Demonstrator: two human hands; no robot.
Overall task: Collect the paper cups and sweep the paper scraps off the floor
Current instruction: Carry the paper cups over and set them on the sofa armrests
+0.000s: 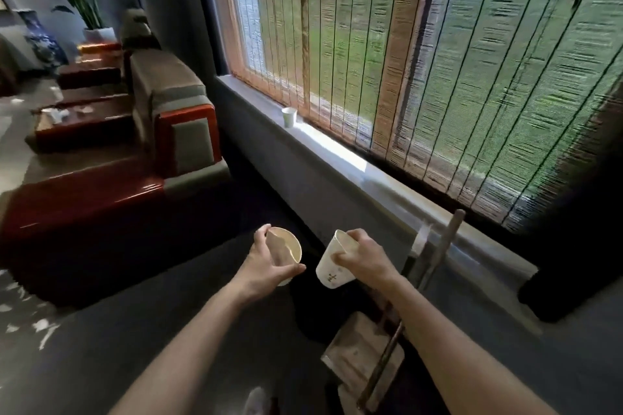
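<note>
My left hand [266, 264] grips a white paper cup [286, 246] with its mouth facing me. My right hand [362, 258] holds a second white paper cup [332, 268] by its rim, tilted to the left. The two cups are close together but apart. A third paper cup [289, 117] stands upright on the window sill [337, 158]. White paper scraps [37, 327] lie on the floor at the far left. More cups and scraps sit on a low dark table [77, 121] further back.
A dustpan [364, 354] with a long handle and a broom stick [445, 239] lean by the wall under the sill. A dark bin [320, 307] stands below my hands. A red and grey sofa [168, 131] fills the left. A bamboo blind [438, 61] covers the window.
</note>
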